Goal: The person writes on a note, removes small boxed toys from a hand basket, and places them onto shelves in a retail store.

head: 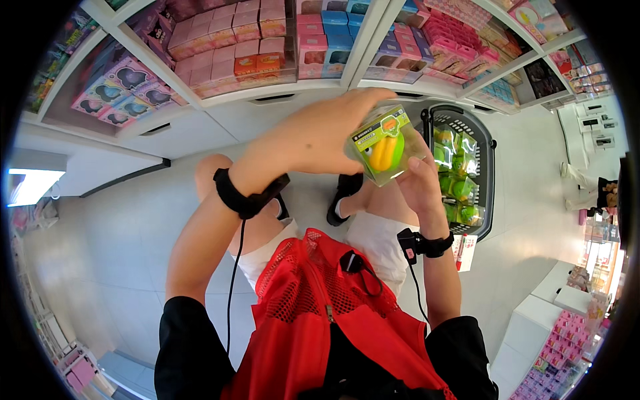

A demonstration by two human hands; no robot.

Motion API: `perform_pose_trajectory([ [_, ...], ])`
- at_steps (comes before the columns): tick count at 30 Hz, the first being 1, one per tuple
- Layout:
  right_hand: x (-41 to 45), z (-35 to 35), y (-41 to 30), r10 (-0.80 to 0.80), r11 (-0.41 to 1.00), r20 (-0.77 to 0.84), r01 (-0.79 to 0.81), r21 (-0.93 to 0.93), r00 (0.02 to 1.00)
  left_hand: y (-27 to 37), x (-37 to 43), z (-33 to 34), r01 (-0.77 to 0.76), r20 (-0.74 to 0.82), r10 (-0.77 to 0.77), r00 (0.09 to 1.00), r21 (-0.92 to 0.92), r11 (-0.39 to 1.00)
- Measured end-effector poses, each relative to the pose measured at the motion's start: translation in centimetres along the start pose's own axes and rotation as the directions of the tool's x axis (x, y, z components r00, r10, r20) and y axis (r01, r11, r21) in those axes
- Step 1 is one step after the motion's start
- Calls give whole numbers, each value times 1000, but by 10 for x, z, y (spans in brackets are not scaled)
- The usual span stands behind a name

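My right hand point(421, 186) holds a small clear plastic box point(382, 145), its thumb on the lower right edge. Inside is a green and yellow toy, below a green printed card bearing writing. My left hand point(325, 132), slightly blurred, curves around the box's left side. Its thumb is at the lower left edge and its fingers reach past the top; whether it grips the box is unclear. Beside my right forearm, on the floor, stands a dark grey plastic shopping basket point(486, 190). Several clear boxes with green toys point(461, 187) lie in it.
White shelving point(270, 92) crosses in front of me, stocked with pink boxes point(215, 30) and blue boxes point(335, 45). A white card with red writing point(467, 254) is by the basket's near end. A person point(592, 192) is at the far right. A white cabinet point(525, 320) stands lower right.
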State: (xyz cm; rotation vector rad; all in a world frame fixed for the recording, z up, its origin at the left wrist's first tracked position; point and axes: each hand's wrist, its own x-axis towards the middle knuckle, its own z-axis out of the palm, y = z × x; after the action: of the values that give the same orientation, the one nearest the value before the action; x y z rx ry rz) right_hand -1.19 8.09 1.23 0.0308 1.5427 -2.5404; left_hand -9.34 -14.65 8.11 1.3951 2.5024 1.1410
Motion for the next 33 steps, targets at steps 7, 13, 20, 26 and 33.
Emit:
perform_pose_trajectory([
  [7,24,30,9,-126,953,146,79,293,981,-11,-26,-26,251,89,-237,967,-463,850],
  [13,67,70,2,-333,943,276,313,114,901,9,-28,-71,116,-223,-172,959,-242,963],
  [20,61,17,17,-234,744,392,423,-516,890,23,-33,-177,79,-411,-115,904,-104,991],
  [26,40,-61,22,-290,257,369,443,-859,883,38,-15,-261,82,-525,-66,849,6,997],
  [33,38,-79,14,-216,56,158,173,-983,964,32,84,-319,384,-541,-38,840,544,746],
])
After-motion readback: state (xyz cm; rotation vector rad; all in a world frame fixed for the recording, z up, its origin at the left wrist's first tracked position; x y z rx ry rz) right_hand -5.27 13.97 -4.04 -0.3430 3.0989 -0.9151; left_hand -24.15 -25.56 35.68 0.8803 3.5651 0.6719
